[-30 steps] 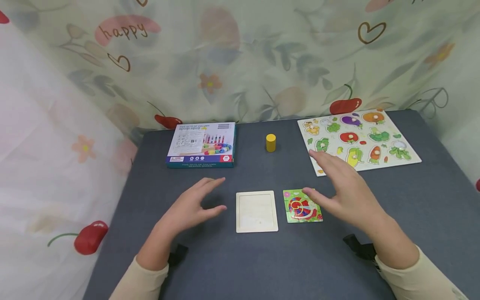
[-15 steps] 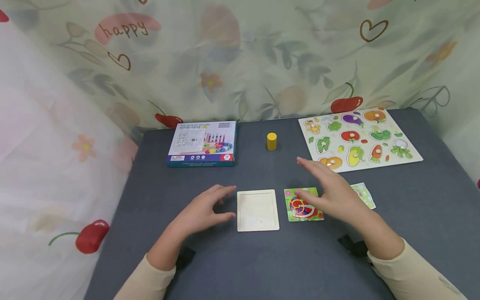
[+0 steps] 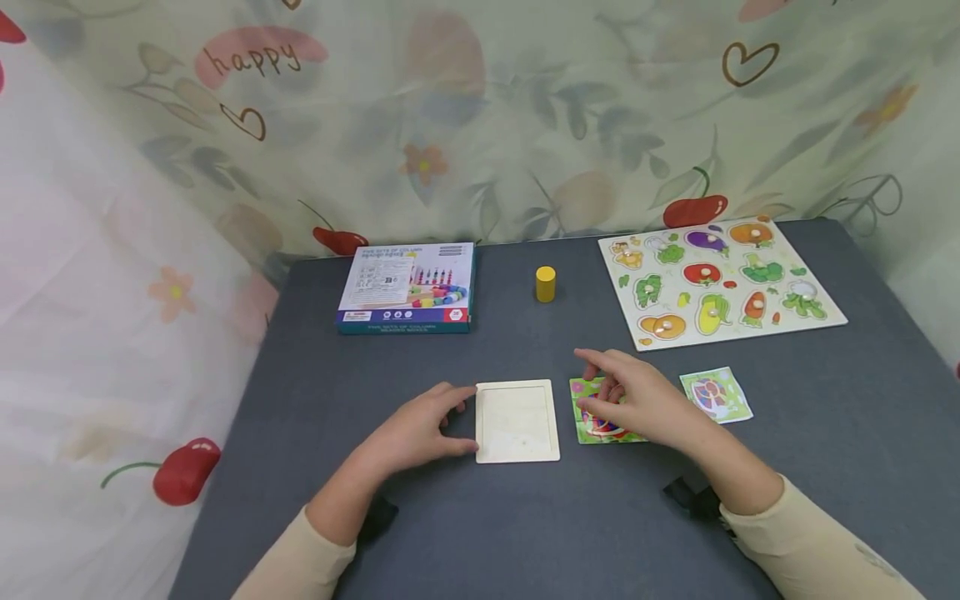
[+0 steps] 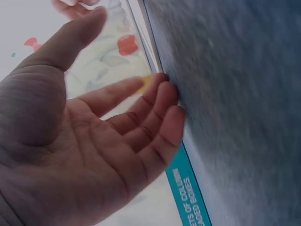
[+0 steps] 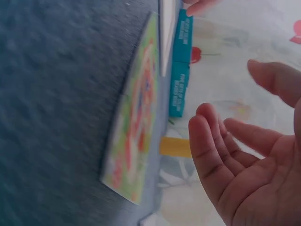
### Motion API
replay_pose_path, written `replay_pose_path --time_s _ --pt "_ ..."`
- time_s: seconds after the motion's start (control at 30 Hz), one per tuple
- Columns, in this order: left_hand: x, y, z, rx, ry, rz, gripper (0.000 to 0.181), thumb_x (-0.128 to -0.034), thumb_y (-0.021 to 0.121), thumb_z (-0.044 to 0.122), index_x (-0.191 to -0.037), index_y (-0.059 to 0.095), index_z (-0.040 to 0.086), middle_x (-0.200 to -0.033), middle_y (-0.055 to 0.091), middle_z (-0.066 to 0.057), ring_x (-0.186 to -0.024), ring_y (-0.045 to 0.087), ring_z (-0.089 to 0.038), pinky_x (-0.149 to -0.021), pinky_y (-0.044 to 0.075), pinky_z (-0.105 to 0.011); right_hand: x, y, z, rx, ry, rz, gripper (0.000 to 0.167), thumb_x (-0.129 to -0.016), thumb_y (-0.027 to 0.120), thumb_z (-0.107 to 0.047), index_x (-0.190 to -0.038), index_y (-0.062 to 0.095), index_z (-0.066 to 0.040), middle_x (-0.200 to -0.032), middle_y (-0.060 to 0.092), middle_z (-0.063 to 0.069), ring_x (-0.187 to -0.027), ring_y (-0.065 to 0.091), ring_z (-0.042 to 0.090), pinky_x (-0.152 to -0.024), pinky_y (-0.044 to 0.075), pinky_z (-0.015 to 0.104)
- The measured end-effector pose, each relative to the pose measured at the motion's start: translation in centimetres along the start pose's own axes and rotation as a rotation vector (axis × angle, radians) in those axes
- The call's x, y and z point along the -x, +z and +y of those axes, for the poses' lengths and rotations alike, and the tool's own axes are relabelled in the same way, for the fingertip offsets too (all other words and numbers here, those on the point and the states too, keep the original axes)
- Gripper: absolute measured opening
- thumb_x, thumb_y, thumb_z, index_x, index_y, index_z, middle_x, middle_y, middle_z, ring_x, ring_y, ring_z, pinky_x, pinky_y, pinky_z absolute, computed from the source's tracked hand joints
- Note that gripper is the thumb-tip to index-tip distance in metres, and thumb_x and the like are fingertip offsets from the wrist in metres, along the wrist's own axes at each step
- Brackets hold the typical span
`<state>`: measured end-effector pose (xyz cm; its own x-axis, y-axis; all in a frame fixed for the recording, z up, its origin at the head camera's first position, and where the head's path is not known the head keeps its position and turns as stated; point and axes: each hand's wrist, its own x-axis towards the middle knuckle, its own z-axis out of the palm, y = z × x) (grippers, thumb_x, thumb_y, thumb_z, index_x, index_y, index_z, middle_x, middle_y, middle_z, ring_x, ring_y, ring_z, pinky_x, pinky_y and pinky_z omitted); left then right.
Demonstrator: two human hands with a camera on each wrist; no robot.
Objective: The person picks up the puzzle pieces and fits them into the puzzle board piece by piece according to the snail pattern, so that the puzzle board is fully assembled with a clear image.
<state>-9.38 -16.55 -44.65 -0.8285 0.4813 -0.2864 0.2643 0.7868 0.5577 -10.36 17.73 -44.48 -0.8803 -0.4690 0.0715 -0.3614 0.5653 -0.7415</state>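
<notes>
In the head view, a pale cream square wooden tray (image 3: 517,421) with a low raised rim lies just below the centre of the frame on the dark grey table (image 3: 480,533); its recess shows a bare pale floor. The left hand (image 3: 412,429) is at its left side, thumb and index fingertips at the edge; whether they touch is hard to tell. Its grip is relaxed, fingers softly bent. Just right of the tray lies a green square puzzle with a red, snail-like picture (image 3: 602,431), partly covered by the right hand (image 3: 645,404), whose grip is loose, holding nothing. A small pale green printed sheet (image 3: 716,396) lies right of that hand. At upper right, a white rectangular board (image 3: 670,281) carries coloured vegetable pieces, several with knobs. A yellow cylinder (image 3: 545,284) stands upright above the tray, and a flat teal-and-white cardboard box (image 3: 407,287) lies at upper left, its contents hidden. A flowered curtain (image 3: 465,100) hangs behind.

In the left wrist view, the left palm fills the lower left, fingers slightly curved; the tray's pale edge runs above the fingertips, and the box's teal side shows at the bottom.

In the right wrist view, the right hand is at lower right, fingertips apart from the puzzle, which lies left of centre. The tray's corner is at top centre.
</notes>
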Motion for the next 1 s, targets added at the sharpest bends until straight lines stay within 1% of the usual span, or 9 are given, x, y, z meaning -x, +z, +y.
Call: replay_pose_path --time_s 0.1,0.17,0.27,0.33,0.43,0.53,0.7,0.87,1.0 --pt "-0.1 0.6 0.1 -0.055 -0.01 -0.018 0.082 -0.0841 0.084 0.045 -0.152 0.051 0.012 -0.116 0.057 -0.001 -0.096 0.055 -0.016 -0.08 0.049 -0.034 -0.1 0.4 0.5 -0.022 0.045 -0.041 0.064 -0.09 0.082 -0.016 -0.144 0.054 0.003 -0.105 0.061 0.006 -0.071 0.058 0.008 -0.064 0.05 0.026" --pt "0.0 0.9 0.2 -0.088 -0.017 -0.033 0.086 -0.0829 0.085 0.047 -0.153 0.05 0.011 -0.118 0.056 -0.003 -0.098 0.054 -0.017 -0.081 0.048 -0.035 -0.2 0.7 0.9 -0.02 0.074 -0.058 0.063 -0.091 0.08 -0.017 -0.145 0.054 0.003 -0.102 0.06 0.004 -0.07 0.056 0.009 -0.062 0.048 0.026" --pt "0.1 1.3 0.2 -0.132 -0.029 -0.055 0.092 -0.0809 0.086 0.049 -0.154 0.047 0.01 -0.119 0.054 -0.005 -0.098 0.053 -0.019 -0.082 0.048 -0.036 -0.2 0.9 1.4 -0.05 0.121 -0.09 0.062 -0.092 0.079 -0.017 -0.145 0.054 0.003 -0.099 0.059 0.003 -0.069 0.055 0.011 -0.059 0.046 0.027" --pt "0.1 1.4 0.2 -0.161 -0.032 -0.062 0.095 -0.0797 0.087 0.049 -0.155 0.046 0.009 -0.12 0.053 -0.006 -0.098 0.052 -0.019 -0.082 0.048 -0.036 -0.3 1.1 1.7 -0.078 0.138 -0.114 0.06 -0.092 0.078 -0.016 -0.143 0.055 0.004 -0.096 0.058 0.002 -0.069 0.054 0.012 -0.058 0.045 0.027" --pt "0.2 1.5 0.3 -0.202 -0.03 -0.059 0.096 -0.0787 0.088 0.048 -0.156 0.045 0.01 -0.121 0.053 -0.007 -0.099 0.052 -0.019 -0.084 0.048 -0.037 -0.5 1.4 2.1 -0.085 0.141 -0.131 0.056 -0.092 0.078 -0.015 -0.141 0.057 0.004 -0.092 0.055 0.001 -0.068 0.052 0.012 -0.059 0.043 0.027" --pt "0.1 1.5 0.6 -0.227 -0.021 -0.048 0.095 -0.0795 0.088 0.048 -0.155 0.045 0.009 -0.122 0.054 -0.009 -0.099 0.053 -0.021 -0.085 0.049 -0.039 -0.6 1.7 2.4 -0.035 0.127 -0.107 0.053 -0.09 0.079 -0.014 -0.137 0.061 0.005 -0.088 0.053 0.001 -0.066 0.049 0.011 -0.061 0.043 0.027" --pt "-0.1 1.7 0.8 -0.257 -0.01 -0.03 0.094 -0.0811 0.085 0.052 -0.154 0.046 0.009 -0.123 0.055 -0.012 -0.1 0.054 -0.023 -0.087 0.05 -0.043 -0.6 2.2 2.8 0.062 0.14 -0.037 0.045 -0.088 0.081 -0.012 -0.13 0.068 0.001 -0.082 0.051 -0.001 -0.063 0.047 0.011 -0.059 0.042 0.028" --pt "-0.3 1.8 0.7 -0.27 -0.001 -0.02 0.094 -0.0811 0.084 0.053 -0.155 0.046 0.01 -0.12 0.055 -0.01 -0.097 0.053 -0.021 -0.085 0.049 -0.041 -0.6 2.3 3.0 0.071 0.152 0.001 0.039 -0.086 0.083 -0.012 -0.123 0.073 -0.002 -0.079 0.051 -0.002 -0.061 0.047 0.012 -0.057 0.041 0.028" --pt "-0.3 1.7 0.7 -0.278 0.006 -0.022 0.094 -0.0819 0.083 0.054 -0.156 0.044 0.011 -0.12 0.055 -0.009 -0.098 0.053 -0.021 -0.085 0.049 -0.041 -0.7 2.3 3.0 0.06 0.16 0.009 0.037 -0.086 0.084 -0.012 -0.12 0.073 -0.002 -0.081 0.052 -0.001 -0.061 0.047 0.012 -0.057 0.041 0.027"
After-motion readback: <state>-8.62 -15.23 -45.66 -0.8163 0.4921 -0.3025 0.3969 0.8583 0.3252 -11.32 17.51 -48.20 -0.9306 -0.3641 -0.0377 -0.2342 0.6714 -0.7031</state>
